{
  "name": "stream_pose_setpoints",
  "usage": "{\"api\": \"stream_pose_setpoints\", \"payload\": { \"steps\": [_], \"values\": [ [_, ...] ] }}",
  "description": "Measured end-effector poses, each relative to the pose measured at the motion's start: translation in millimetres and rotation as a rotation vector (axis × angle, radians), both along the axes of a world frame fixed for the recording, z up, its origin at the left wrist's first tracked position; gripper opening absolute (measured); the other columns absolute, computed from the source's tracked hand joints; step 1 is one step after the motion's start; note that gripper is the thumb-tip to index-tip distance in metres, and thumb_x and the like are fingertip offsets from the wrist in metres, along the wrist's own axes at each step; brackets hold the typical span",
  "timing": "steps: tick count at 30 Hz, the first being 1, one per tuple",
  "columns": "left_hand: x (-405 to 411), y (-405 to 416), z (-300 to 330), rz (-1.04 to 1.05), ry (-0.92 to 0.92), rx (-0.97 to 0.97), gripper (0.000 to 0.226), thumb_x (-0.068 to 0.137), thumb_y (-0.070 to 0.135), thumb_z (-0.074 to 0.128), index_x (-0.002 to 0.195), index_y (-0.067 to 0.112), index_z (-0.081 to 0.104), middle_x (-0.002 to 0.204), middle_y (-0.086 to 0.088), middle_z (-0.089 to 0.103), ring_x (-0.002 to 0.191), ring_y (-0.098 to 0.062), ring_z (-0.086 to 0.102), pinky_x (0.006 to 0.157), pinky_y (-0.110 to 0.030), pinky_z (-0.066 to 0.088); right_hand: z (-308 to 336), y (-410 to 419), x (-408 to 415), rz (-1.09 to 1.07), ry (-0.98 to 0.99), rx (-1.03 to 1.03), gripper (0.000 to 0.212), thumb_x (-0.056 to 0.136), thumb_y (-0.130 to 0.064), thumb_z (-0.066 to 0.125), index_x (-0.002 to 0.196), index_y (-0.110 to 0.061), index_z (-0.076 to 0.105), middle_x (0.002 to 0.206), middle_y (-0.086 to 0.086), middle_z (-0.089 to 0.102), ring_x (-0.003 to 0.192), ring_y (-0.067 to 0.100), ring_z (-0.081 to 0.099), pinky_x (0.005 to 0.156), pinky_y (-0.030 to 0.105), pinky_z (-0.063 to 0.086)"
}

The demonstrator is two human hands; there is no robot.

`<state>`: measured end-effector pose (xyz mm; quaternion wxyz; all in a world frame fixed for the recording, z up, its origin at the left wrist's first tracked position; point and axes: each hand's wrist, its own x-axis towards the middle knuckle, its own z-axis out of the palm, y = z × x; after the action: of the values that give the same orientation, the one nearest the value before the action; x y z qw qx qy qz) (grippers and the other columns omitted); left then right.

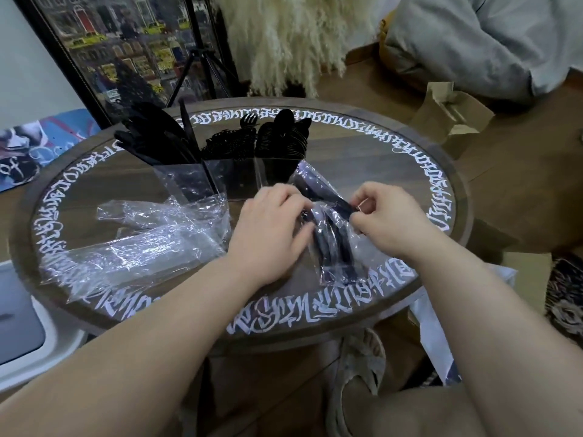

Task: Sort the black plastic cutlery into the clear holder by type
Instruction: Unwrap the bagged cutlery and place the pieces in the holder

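Note:
A clear holder [189, 181] with three compartments stands at the far middle of the round table [441, 171]. Black knives [157, 134] fill its left compartment, forks [230, 143] the middle one, spoons [284, 134] the right one. In front of it my two hands hold a clear plastic bag of black cutlery [334, 247]. My left hand [271, 228] grips the bag's left side. My right hand [388, 216] pinches the plastic at its upper right edge. Which type of cutlery the bag holds is not plain.
Crumpled clear plastic wrappers [151, 241] lie on the table to the left of my hands. A brown paper bag [451, 111] stands on the floor at the right. A tripod [202, 67] and a framed picture [126, 48] rise behind the table.

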<state>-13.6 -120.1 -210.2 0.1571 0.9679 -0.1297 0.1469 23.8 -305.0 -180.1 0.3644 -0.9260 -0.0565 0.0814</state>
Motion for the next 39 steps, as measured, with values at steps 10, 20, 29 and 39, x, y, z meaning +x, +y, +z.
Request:
{"api": "stream_pose_setpoints", "payload": {
  "steps": [10, 20, 29, 39],
  "values": [
    [-27.3, 39.9, 33.1, 0.071, 0.09, 0.268, 0.033, 0.092, 0.047, 0.041, 0.115, 0.033, 0.06, 0.116, 0.011, 0.058, 0.119, -0.017, 0.045, 0.094, -0.041, 0.026, 19.2, 55.4, -24.9, 0.339, -0.069, -0.008, 0.011, 0.081, -0.015, 0.067, 0.086, -0.025, 0.07, 0.068, -0.013, 0.061, 0.063, -0.001, 0.053, 0.058, 0.01, 0.037],
    [-64.4, 104.0, 40.8, 0.262, 0.213, 0.149, 0.013, 0.097, 0.038, 0.041, 0.093, 0.028, 0.049, 0.094, 0.012, 0.048, 0.096, -0.015, 0.051, 0.095, -0.04, 0.033, 22.4, 97.4, -32.1, 0.238, -0.055, 0.11, 0.017, 0.089, -0.017, 0.058, 0.077, -0.027, 0.067, 0.07, -0.01, 0.065, 0.065, 0.01, 0.058, 0.054, 0.02, 0.04],
    [-72.3, 130.2, 29.0, 0.284, 0.235, -0.019, 0.014, 0.098, 0.037, 0.044, 0.086, 0.03, 0.048, 0.067, 0.014, 0.046, 0.068, -0.012, 0.045, 0.071, -0.032, 0.03, 15.3, 142.4, -36.2, 0.253, -0.033, 0.206, 0.018, 0.085, -0.014, 0.064, 0.072, -0.027, 0.065, 0.069, -0.009, 0.063, 0.06, 0.005, 0.053, 0.057, 0.018, 0.04],
    [-66.2, 155.0, 29.1, 0.341, 0.161, 0.009, 0.013, 0.093, 0.037, 0.055, 0.092, 0.026, 0.06, 0.088, 0.014, 0.053, 0.084, -0.011, 0.052, 0.066, -0.027, 0.034, 10.9, 168.4, -30.9, 0.327, -0.024, 0.12, 0.011, 0.082, -0.015, 0.068, 0.074, -0.023, 0.067, 0.07, -0.009, 0.065, 0.069, 0.013, 0.062, 0.067, 0.024, 0.049]
  ]
}}
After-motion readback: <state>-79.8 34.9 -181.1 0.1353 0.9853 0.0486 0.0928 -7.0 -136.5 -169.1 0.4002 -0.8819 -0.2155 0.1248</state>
